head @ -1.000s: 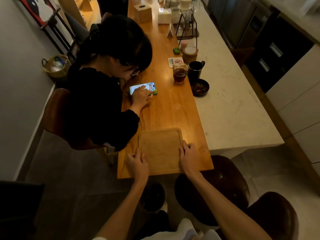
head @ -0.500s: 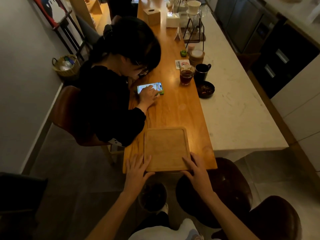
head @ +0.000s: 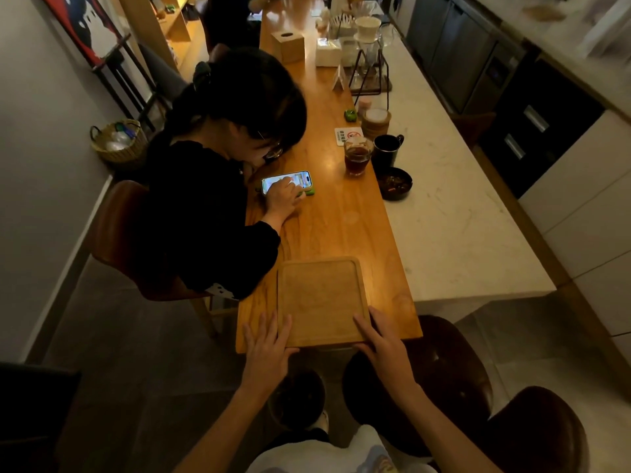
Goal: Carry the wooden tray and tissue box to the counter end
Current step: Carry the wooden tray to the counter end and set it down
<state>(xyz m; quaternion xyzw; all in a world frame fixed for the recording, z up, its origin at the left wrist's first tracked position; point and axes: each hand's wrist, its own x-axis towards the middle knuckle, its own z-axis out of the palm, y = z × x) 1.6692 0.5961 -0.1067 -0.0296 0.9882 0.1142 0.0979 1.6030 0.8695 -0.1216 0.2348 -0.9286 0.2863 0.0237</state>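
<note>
Wooden tray [head: 321,298] flat on the surface [head: 341,220], at its near end, near edge about level with the surface's edge. Left hand [head: 269,346] spread open at the tray's near left corner, fingers lying along the left rim, thumb curled under the near edge. Right hand [head: 382,339] open too, at the near right corner, fingers resting along the right rim, not clamped on it. Wooden tissue box [head: 288,46] well apart, upright far down the surface, with a white box [head: 328,52] just beside it on the right. Seated on the left, a person in black [head: 205,199], one hand touching a lit phone [head: 288,180]. Beyond the phone, a glass of dark drink [head: 357,158], a black mug [head: 387,150] touching or almost touching it, and a dark bowl [head: 396,187] nearer the marble side
</note>
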